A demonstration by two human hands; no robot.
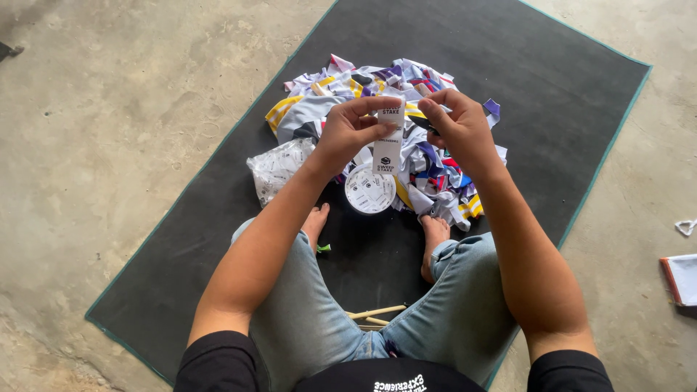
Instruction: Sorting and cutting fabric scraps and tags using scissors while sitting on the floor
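My left hand (pixel 351 131) pinches a narrow white printed label strip (pixel 388 145) that hangs down from my fingers. My right hand (pixel 456 123) is close beside it, fingers closed around a small dark object (pixel 421 123) whose kind I cannot tell. Both hands hover over a heap of fabric scraps (pixel 428 167) in white, purple, yellow and red. Just below the label lies a round white spool (pixel 369 190) of labels on the mat.
I sit with bare feet on a dark mat (pixel 552 94) with a green edge, laid on concrete floor. A clear plastic bag (pixel 277 167) lies left of the heap. Thin wooden sticks (pixel 374 315) lie between my legs. A white pad with a red edge (pixel 681 279) sits far right.
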